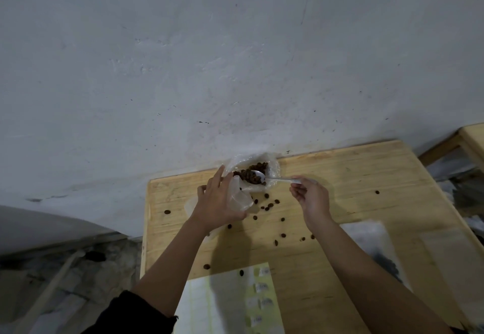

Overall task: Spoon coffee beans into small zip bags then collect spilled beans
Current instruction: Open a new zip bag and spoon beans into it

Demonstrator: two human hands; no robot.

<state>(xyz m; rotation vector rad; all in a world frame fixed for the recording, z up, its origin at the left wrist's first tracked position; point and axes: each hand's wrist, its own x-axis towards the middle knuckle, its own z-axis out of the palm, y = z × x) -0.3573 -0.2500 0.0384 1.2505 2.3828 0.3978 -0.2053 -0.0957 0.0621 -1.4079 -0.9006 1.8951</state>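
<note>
Far edge of the table [353, 166] is butted right up against the wall [235, 58], and the open bean bag [258, 174] sits right at that edge, so the only way in is from the near side or from above. That mouth is crowded: the left hand [218, 202] with a small bag [239, 197] is on its left, and the right hand [311, 197] with the spoon [272, 177] reaches in from the right. Loose beans [269, 206] dot the middle, papers [230, 302] cover the near edge and a plastic bag [372, 250] lies near right; the bare wood far right is the open stretch.
</note>
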